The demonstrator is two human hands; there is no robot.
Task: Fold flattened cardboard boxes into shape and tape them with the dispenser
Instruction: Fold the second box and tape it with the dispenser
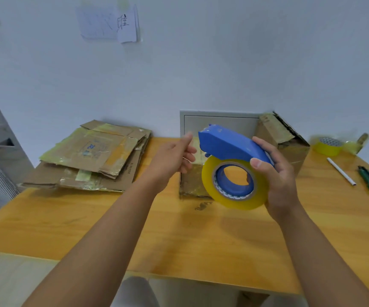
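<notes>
Two hands work above the table's middle: the right hand (277,173) grips the dispenser (232,165) by its blue cover, roll hanging below. The left hand (174,158), fingers loosely apart and holding nothing, reaches toward its front, probably to find the tape end. Flattened boxes (90,156) wait at the far left corner.

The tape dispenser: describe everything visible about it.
The tape dispenser has a blue, plastic-looking curved cover and a blue hub carrying a roll of yellowish clear tape. It is held in the air above the wooden table, tilted, nose pointing left. The right hand grips its rear end and the roll's edge; the left hand hovers by the nose, apparently not touching.
</notes>
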